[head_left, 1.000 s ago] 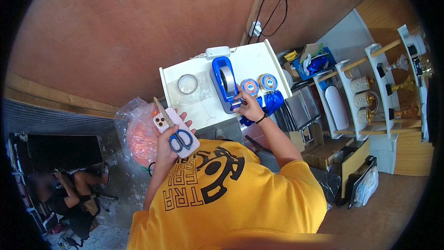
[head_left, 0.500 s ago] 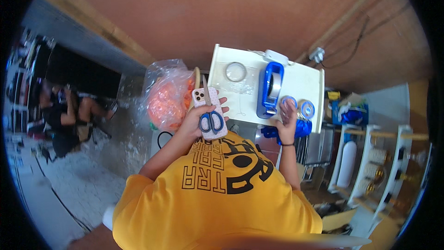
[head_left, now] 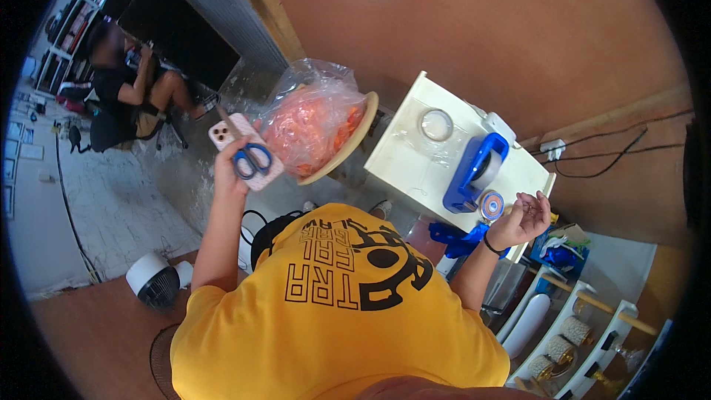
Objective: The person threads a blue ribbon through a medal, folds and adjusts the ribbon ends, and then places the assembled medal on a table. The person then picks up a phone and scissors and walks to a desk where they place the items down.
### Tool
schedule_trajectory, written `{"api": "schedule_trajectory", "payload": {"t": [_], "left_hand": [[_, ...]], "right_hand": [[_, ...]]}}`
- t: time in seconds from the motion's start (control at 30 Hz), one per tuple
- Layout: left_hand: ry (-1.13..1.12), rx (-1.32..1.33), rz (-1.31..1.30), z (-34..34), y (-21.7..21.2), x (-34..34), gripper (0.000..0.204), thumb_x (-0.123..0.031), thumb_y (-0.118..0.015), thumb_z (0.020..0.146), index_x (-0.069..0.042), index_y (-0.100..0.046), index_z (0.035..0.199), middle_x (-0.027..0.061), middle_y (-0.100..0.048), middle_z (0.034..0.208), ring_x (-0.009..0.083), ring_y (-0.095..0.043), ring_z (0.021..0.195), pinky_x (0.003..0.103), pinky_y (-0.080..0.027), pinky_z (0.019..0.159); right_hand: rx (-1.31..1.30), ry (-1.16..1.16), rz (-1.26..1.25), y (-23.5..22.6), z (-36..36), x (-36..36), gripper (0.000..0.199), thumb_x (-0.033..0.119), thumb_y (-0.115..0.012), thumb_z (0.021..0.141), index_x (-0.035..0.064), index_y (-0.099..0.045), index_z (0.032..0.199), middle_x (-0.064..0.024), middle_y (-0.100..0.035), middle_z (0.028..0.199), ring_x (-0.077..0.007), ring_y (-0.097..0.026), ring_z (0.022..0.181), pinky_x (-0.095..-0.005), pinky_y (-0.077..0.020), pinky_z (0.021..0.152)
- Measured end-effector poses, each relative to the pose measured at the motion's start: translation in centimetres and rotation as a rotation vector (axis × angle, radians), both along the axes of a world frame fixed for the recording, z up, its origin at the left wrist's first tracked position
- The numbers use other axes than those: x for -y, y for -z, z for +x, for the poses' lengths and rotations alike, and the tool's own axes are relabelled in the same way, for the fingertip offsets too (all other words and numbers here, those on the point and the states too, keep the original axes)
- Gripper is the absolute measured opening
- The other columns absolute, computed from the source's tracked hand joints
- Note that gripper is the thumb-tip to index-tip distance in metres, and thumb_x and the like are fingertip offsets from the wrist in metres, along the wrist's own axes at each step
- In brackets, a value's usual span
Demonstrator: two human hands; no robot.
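My left hand (head_left: 231,167) is closed around a phone in a pale pink dotted case (head_left: 271,171), with a pair of scissors (head_left: 254,161) lying across it, blue handles toward me. It is held out to the left, beside an orange bundle in clear plastic (head_left: 311,122). My right hand (head_left: 523,220) is over the right corner of the white table (head_left: 411,178), palm up, fingers loosely curled and apart; I see nothing in it. Beside it are a tape roll (head_left: 491,206) and a blue tape dispenser (head_left: 474,178). Another roll seen earlier does not show.
A larger tape ring (head_left: 436,125) lies on the table. The bundle rests on a round wooden stool (head_left: 346,150). At the right stand a blue box (head_left: 563,252) and a white rack (head_left: 578,311). A person (head_left: 126,89) sits far left; a white fan (head_left: 153,281) is behind.
My view has turned left, bringing the stool and fan into sight. My left hand has carried the phone and scissors leftward. My right hand has shifted right to the table corner, palm turned up.
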State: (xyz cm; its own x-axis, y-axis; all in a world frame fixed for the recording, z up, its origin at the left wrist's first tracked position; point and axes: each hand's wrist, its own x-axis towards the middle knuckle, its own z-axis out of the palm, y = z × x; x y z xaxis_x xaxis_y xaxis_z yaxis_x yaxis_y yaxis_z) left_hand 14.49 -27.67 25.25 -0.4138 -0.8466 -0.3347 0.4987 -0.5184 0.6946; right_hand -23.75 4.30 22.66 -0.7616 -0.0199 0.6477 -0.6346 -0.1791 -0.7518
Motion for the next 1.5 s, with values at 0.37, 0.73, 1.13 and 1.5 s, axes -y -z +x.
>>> {"api": "schedule_trajectory", "payload": {"t": [0.37, 0.73, 1.13, 1.5], "left_hand": [[-0.508, -0.041, 0.309, 26.2, 6.5, 5.6, 0.058, -0.004, -0.056, 0.081, -0.01, -0.037, 0.136, 0.0151, -0.056, 0.128, 0.0352, -0.055, 0.116, 0.059, -0.044, 0.097], [-0.857, -0.049, 0.389, 44.5, 8.9, 4.3, 0.06, -0.004, -0.054, 0.082, -0.009, -0.033, 0.138, 0.014, -0.055, 0.127, 0.0349, -0.056, 0.112, 0.058, -0.046, 0.093], [-1.225, -0.196, 0.397, 53.5, 7.9, 4.4, 0.054, -0.003, -0.056, 0.077, -0.008, -0.044, 0.129, 0.0141, -0.059, 0.122, 0.034, -0.06, 0.105, 0.06, -0.045, 0.093], [-1.406, -0.232, 0.296, 65.8, 6.5, 20.2, 0.056, -0.006, -0.056, 0.078, -0.006, -0.041, 0.132, 0.0143, -0.059, 0.123, 0.0359, -0.06, 0.109, 0.061, -0.045, 0.095]], "right_hand": [[0.11, -0.412, 0.017, -1.1, 19.1, 17.8, 0.045, -0.013, -0.058, 0.08, 0.0012, -0.049, 0.121, -0.0153, -0.057, 0.119, -0.0158, -0.059, 0.083, -0.0277, -0.05, 0.077], [0.031, -0.909, 0.3, -0.8, 37.5, 37.3, 0.042, -0.012, -0.055, 0.08, 0.0, -0.05, 0.12, -0.0125, -0.052, 0.121, -0.0138, -0.056, 0.083, -0.0253, -0.0467, 0.076], [0.007, -1.329, 0.382, 2.8, 54.4, 57.2, 0.035, -0.008, -0.059, 0.082, 0.0026, -0.055, 0.115, -0.0079, -0.051, 0.12, -0.011, -0.054, 0.083, -0.0243, -0.0449, 0.077], [-0.083, -1.571, 0.451, 0.1, 71.0, 80.8, 0.032, -0.009, -0.06, 0.08, 0.0023, -0.056, 0.109, -0.0059, -0.054, 0.108, -0.011, -0.053, 0.081, -0.0257, -0.0463, 0.076]]}}
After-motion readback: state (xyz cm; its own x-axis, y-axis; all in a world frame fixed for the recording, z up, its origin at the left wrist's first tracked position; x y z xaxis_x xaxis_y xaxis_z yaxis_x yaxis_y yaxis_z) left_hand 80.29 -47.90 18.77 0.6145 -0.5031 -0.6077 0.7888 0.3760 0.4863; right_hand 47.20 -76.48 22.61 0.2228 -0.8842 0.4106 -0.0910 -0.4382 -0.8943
